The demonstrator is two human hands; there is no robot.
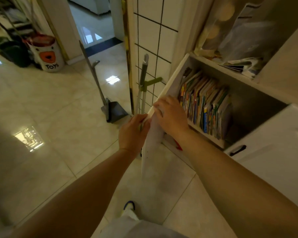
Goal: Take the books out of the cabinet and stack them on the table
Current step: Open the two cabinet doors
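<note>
Gripping the cabinet door (151, 148) along its thin front edge, both hands are closing on it: left hand (132, 133) pinching low, right hand (170, 115) curling over higher. Right of the door, books (205, 107) are standing upright, packed inside the cabinet (248, 78), open floor (58, 109) lying left.

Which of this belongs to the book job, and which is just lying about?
Job: books, cabinet, cabinet door, left hand, right hand.
Lying about: dustpan, mop, toy bin, papers.
</note>
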